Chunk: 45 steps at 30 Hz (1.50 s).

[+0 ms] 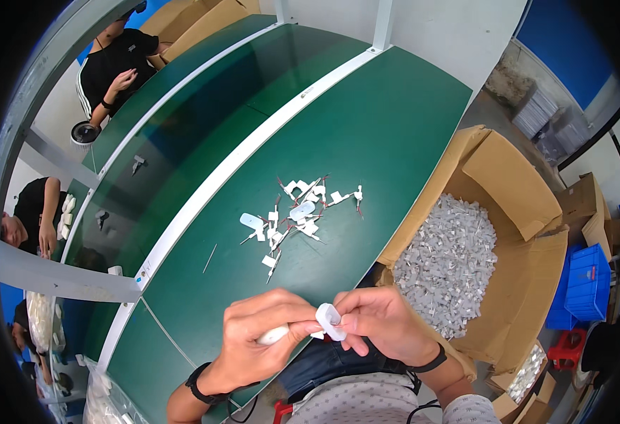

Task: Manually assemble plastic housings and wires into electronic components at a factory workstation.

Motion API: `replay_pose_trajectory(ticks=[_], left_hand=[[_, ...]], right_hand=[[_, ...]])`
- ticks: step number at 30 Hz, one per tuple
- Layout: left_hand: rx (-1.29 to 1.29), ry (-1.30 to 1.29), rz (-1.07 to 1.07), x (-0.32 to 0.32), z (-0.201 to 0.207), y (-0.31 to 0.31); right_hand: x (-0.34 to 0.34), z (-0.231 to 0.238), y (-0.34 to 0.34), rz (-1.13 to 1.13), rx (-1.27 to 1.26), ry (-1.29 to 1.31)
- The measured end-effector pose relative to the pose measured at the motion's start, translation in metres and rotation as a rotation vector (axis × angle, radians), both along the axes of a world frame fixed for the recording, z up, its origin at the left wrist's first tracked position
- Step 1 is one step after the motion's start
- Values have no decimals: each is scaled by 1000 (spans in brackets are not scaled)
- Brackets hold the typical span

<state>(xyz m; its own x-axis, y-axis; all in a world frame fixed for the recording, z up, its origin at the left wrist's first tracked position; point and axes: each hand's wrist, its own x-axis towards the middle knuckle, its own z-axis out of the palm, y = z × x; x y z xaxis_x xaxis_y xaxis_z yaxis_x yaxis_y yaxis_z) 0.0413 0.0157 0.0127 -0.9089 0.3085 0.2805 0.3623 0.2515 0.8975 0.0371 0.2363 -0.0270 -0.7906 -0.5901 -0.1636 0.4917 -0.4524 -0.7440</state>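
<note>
Just pinching a white shell (pixel 328 319) with left hand (pixel 259 340) and right hand (pixel 384 324), facing loose white parts (pixel 273 234) at 11 o'clock.

My tabletop (pixel 394 134) was dark green, the rail (pixel 253 143) on its left edge white. The cap (pixel 328 321) I held was white. Mid-tabletop, the parts (pixel 269 261) were white with red touches, the covers (pixel 251 220) pale blue. Past the right edge, the box (pixel 509 185) was brown. My shirt (pixel 366 404) was pale, dark-speckled.
</note>
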Motion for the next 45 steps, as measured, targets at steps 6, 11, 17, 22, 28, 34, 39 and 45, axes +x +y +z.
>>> replay_pose_trajectory(ticks=[6, 11, 17, 22, 28, 34, 39, 45], left_hand=[[-3, 98, 86, -2, -8, -5], [-34, 157, 73, -4, -12, -2], [6, 209, 89, -3, -11, 3], [-3, 220, 82, -3, -16, 1], [-11, 240, 90, -2, -13, 2], [-48, 283, 123, 1, -12, 3], [-46, 216, 106, -1, -11, -1], [47, -294, -11, -10, -3, -14]], right_hand=[[4, 10, -7, -331, 288, 529], [4, 7, -21, -547, 427, 944], [3, 1, -20, -540, 366, 909], [2, 8, -22, -561, 394, 799], [2, 5, -21, -518, 351, 783], [2, 2, -23, -520, 340, 797], [-4, 2, -15, -489, 336, 828], [-22, 18, 12, -265, 634, 1229]])
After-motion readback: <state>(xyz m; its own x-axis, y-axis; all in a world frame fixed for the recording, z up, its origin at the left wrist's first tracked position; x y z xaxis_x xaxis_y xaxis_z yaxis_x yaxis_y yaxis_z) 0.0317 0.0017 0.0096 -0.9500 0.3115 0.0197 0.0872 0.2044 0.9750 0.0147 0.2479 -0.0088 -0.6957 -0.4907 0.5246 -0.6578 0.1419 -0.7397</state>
